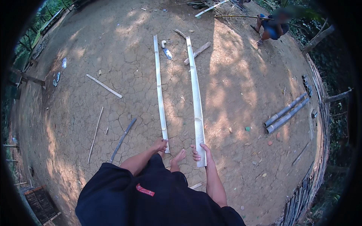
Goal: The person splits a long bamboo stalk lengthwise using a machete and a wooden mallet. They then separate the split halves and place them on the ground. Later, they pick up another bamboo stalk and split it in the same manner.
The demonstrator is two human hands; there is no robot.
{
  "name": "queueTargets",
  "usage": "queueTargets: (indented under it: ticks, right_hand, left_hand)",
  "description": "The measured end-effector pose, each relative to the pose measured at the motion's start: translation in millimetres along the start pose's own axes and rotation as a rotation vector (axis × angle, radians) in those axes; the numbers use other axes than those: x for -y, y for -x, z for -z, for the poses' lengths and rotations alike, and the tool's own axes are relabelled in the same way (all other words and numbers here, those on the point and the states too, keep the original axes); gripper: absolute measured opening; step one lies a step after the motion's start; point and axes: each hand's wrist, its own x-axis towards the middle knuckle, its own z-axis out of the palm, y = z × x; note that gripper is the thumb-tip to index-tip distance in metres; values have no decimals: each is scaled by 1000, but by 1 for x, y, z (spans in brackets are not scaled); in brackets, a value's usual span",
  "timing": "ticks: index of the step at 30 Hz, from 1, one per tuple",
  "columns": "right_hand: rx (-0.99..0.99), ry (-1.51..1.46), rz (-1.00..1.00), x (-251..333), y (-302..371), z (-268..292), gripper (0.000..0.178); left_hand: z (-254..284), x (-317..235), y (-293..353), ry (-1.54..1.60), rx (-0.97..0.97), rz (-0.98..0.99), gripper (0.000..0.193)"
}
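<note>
While the left hand (161, 144) grips the narrower split-bamboo strip (158, 88) and the right hand (208, 154) clasps the wider split-bamboo strip (196, 94), light, steady holds should suit possibly sharp edges.

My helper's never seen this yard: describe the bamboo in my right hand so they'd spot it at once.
Over the cracked earth, start from your right hand. It grips the near end of a long, pale bamboo strip. Unlike the left strip, this one looks wider and crosses a log near its far end.
</note>
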Motion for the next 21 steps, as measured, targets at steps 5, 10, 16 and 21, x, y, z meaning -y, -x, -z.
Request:
queueTargets:
  ticks: [5, 10, 16, 21]
  right_hand:
    - [-253, 292, 116, 1, -3, 1, 55]
    - [-247, 428, 76, 20, -8, 25, 52]
    - [-259, 499, 20, 44, -5, 35, 45]
    - [-561, 801, 84, 48, -6, 45, 39]
  left_hand:
    - [106, 102, 36, -84, -368, 83, 34]
    - [141, 142, 96, 80, -461, 153, 28]
    - [101, 69, 147, -23, -271, -93, 33]
    - [53, -110, 237, -16, -249, -739, 33]
